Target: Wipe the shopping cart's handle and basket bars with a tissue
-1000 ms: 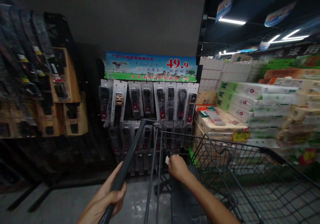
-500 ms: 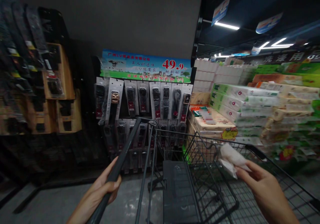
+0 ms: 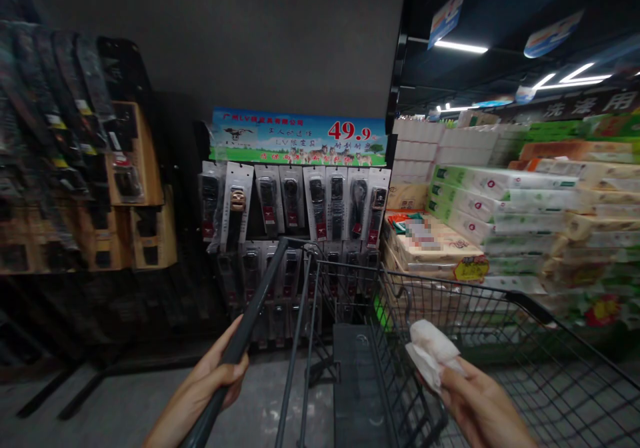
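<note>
My left hand (image 3: 220, 375) is wrapped round the dark handlebar (image 3: 245, 328) of a shopping cart, low at the centre left. Between the thumb and fingers of my right hand (image 3: 470, 388) is a crumpled white tissue (image 3: 433, 349), raised over the cart's wire frame. The wire shopping cart (image 3: 480, 288) stretches to the right, and a dark flat panel (image 3: 360, 381) lies at its near end. Part of the wire mesh is hidden behind my right hand and the tissue.
Packaged belts (image 3: 317, 205) hang in rows under a blue price sign (image 3: 300, 138). More belts on wooden holders (image 3: 135, 161) are at the left. Stacked tissue packs (image 3: 505, 201) stand at the right, beside the cart. Grey floor (image 3: 150, 401) shows below.
My right hand has moved left and down with the tissue, closer to the cart's near end. My left hand keeps its hold on the handlebar. The view has shifted slightly left.
</note>
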Demonstrator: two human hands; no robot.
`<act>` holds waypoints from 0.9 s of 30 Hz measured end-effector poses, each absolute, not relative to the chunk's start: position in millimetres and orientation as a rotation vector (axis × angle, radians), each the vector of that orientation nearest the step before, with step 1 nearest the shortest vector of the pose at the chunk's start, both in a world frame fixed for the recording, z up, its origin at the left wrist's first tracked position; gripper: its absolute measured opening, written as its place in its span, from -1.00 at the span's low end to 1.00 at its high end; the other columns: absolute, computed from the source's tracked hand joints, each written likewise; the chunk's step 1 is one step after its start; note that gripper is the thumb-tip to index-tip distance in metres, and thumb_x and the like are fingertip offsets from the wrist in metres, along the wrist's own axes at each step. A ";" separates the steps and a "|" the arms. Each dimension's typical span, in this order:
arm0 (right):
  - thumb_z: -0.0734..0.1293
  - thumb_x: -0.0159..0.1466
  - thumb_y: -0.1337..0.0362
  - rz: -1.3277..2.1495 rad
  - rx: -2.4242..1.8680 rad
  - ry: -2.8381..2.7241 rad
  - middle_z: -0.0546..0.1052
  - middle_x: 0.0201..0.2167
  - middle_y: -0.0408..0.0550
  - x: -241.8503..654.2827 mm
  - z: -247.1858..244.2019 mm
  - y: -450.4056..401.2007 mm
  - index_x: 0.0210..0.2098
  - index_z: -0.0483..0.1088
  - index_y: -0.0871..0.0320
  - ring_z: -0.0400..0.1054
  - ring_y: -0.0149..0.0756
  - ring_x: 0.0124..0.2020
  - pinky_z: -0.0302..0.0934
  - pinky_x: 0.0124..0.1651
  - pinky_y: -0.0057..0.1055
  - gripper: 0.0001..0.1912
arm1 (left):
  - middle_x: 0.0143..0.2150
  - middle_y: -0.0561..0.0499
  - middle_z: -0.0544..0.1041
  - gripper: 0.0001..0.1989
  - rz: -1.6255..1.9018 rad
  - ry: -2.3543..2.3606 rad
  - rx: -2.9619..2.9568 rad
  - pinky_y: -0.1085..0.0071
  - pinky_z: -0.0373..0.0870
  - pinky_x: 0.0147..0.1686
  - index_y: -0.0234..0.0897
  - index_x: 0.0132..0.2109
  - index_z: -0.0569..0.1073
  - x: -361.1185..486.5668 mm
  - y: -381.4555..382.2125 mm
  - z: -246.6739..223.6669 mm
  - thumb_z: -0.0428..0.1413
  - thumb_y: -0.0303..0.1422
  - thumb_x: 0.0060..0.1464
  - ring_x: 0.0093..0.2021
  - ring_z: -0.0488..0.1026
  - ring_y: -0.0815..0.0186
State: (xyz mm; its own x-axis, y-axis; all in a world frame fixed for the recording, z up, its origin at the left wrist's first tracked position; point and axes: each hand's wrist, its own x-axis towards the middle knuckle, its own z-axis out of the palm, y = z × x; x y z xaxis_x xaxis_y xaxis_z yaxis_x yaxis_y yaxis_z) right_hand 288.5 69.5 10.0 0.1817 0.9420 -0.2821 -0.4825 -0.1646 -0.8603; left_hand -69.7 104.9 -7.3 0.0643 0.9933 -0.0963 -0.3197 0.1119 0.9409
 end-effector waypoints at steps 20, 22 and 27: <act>0.40 -0.13 0.25 1.356 -1.065 -0.922 0.52 -0.56 -0.06 139.8 -18.8 89.2 -0.56 0.54 0.22 0.34 -0.29 -0.46 0.20 -0.35 -0.43 -0.84 | -0.59 0.19 0.29 -0.17 1.207 0.999 0.936 0.50 0.00 -0.66 -0.27 0.34 -0.03 -69.4 104.7 -5.3 0.15 -0.36 -0.02 -0.65 0.08 0.47; 0.38 -0.10 0.29 1.345 -1.030 -0.952 0.53 -0.53 -0.06 130.5 -29.0 91.4 -0.54 0.54 0.21 0.34 -0.29 -0.44 0.21 -0.33 -0.43 -0.86 | -0.59 0.19 0.29 -0.15 1.198 1.002 0.947 0.49 -0.02 -0.67 -0.27 0.35 -0.03 -70.7 105.2 -6.2 0.17 -0.35 -0.04 -0.66 0.09 0.45; 0.37 -0.12 0.35 1.362 -0.994 -0.977 0.51 -0.55 -0.10 125.0 -27.8 90.5 -0.57 0.54 0.17 0.35 -0.29 -0.43 0.23 -0.33 -0.44 -0.90 | -0.60 0.19 0.30 -0.14 1.195 0.991 0.945 0.50 -0.01 -0.67 -0.26 0.35 -0.04 -74.0 104.8 -9.5 0.18 -0.34 -0.03 -0.65 0.11 0.45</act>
